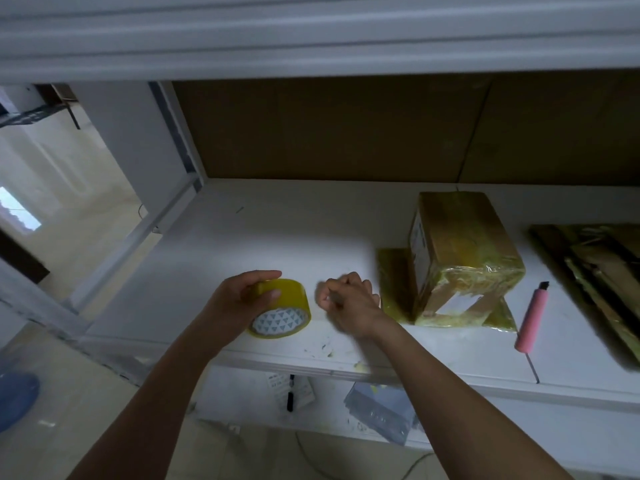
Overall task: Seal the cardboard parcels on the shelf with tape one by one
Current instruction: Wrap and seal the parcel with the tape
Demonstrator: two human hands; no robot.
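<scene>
White shelf (pixel 311 230): tape roll (pixel 282 308), parcel (pixel 460 258), cutter (pixel 531 315)

Left hand (pixel 242 299) curls around a roll; right hand (pixel 349 303) is loosely fisted.

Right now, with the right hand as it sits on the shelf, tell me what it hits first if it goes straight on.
The right hand points up and left, toward the tape roll held by the left hand; probably that first, though blur makes direction uncertain.

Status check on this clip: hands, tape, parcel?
Left hand grips tape roll on shelf. Right hand curled beside it, apparently empty. Taped parcel at right, untouched. Pink cutter clear.
</scene>
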